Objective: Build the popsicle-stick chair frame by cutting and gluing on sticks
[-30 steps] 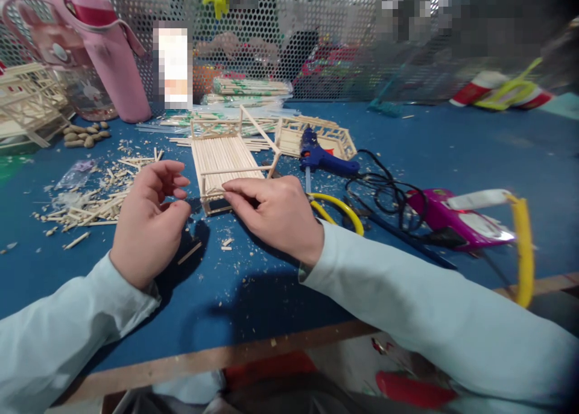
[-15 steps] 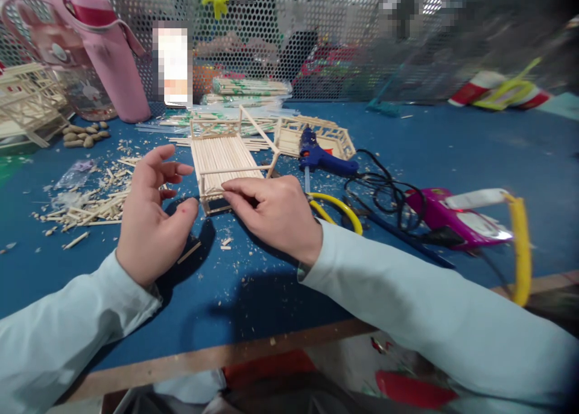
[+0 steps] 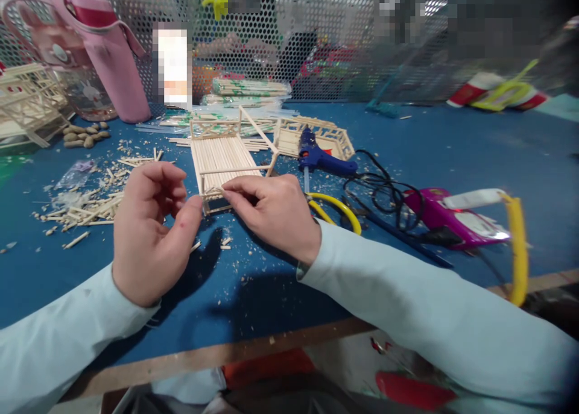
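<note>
A small model [image 3: 224,152] made of thin wooden sticks, with a slatted deck and railings, stands on the blue table. At its near edge my right hand [image 3: 274,212] pinches a short wooden stick [image 3: 213,191] between thumb and forefinger, low against the front rail. My left hand [image 3: 151,230] is beside the near left corner, fingers loosely curled and apart from the thumb, holding nothing. Its thumb tip comes close to the corner post; whether it touches cannot be seen. Behind the right hand lies a blue glue gun [image 3: 323,156], its nozzle pointing up and away.
Yellow-handled pliers [image 3: 346,212] lie right of my right hand, near a black cable [image 3: 384,191] and a magenta tool [image 3: 446,218]. Stick scraps [image 3: 93,206] litter the left. Bagged sticks [image 3: 251,88], a second stick model [image 3: 289,138], a pink bottle [image 3: 122,70] and peanuts [image 3: 85,135] stand farther back.
My left hand has lowered slightly and its fingers have curled in more, the thumb moving nearer the model's corner. My right hand keeps its pinch at the front rail.
</note>
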The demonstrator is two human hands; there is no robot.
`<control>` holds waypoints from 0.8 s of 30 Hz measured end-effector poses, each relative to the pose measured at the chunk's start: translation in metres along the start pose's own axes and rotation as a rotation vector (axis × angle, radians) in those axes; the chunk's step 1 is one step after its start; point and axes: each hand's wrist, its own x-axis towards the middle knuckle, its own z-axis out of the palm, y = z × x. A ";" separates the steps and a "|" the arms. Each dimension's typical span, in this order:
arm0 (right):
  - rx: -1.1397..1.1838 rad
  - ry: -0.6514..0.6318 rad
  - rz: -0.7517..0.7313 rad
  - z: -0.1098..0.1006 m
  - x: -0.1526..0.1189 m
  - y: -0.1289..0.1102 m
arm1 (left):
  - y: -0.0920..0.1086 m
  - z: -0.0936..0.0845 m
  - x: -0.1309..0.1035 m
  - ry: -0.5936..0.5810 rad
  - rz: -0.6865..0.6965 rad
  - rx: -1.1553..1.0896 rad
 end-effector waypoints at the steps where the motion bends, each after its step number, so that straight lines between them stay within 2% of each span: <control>1: -0.003 -0.001 0.001 0.000 0.000 0.000 | 0.000 0.000 0.000 -0.004 -0.003 -0.010; 5: 0.016 0.053 -0.050 0.000 -0.002 0.001 | 0.000 -0.001 -0.002 -0.062 -0.068 0.029; 8: 0.036 0.128 -0.254 -0.005 -0.005 0.000 | 0.001 -0.004 -0.002 -0.121 -0.088 0.077; 11: -0.036 0.157 -0.447 -0.010 -0.009 -0.005 | 0.002 -0.005 -0.002 -0.220 0.017 0.176; 14: -0.108 0.196 -0.513 -0.011 -0.011 -0.008 | 0.003 -0.007 -0.002 -0.271 0.154 0.267; 18: -0.089 0.188 -0.617 -0.022 -0.007 -0.001 | 0.005 -0.009 -0.004 -0.315 0.239 0.263; 20: -0.050 0.210 -0.558 -0.039 -0.001 0.011 | 0.006 -0.010 -0.006 -0.335 0.272 0.238; 22: -0.129 0.269 -0.236 -0.061 0.007 0.032 | 0.005 -0.010 -0.007 -0.381 0.312 0.187; 23: -0.247 0.224 -0.071 -0.071 0.012 0.044 | 0.005 -0.010 -0.008 -0.426 0.338 0.154; 24: -0.401 0.106 0.110 -0.079 0.017 0.058 | 0.004 -0.010 -0.008 -0.483 0.367 0.122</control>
